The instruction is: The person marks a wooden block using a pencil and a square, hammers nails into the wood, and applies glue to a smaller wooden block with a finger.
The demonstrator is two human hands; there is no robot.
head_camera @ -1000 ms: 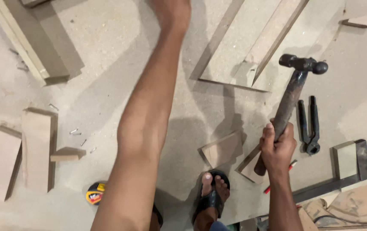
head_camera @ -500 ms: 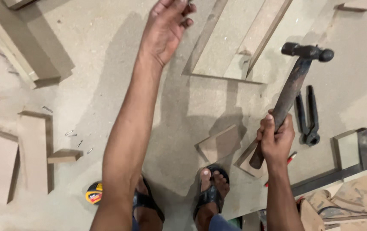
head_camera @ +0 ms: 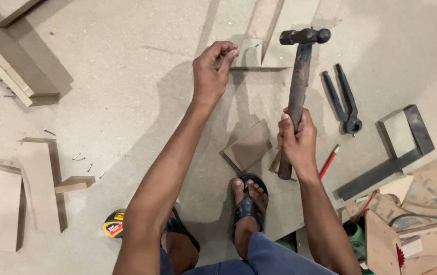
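Head view: compared with half a second ago, the left hand (head_camera: 211, 71) has drawn back from its far reach and now hovers with fingertips pinched together above the board (head_camera: 126, 102); what they pinch is too small to tell. The right hand (head_camera: 297, 141) is still wrapped tight around the hammer (head_camera: 299, 86), head up, with pincers (head_camera: 345, 102) lying just right of it.
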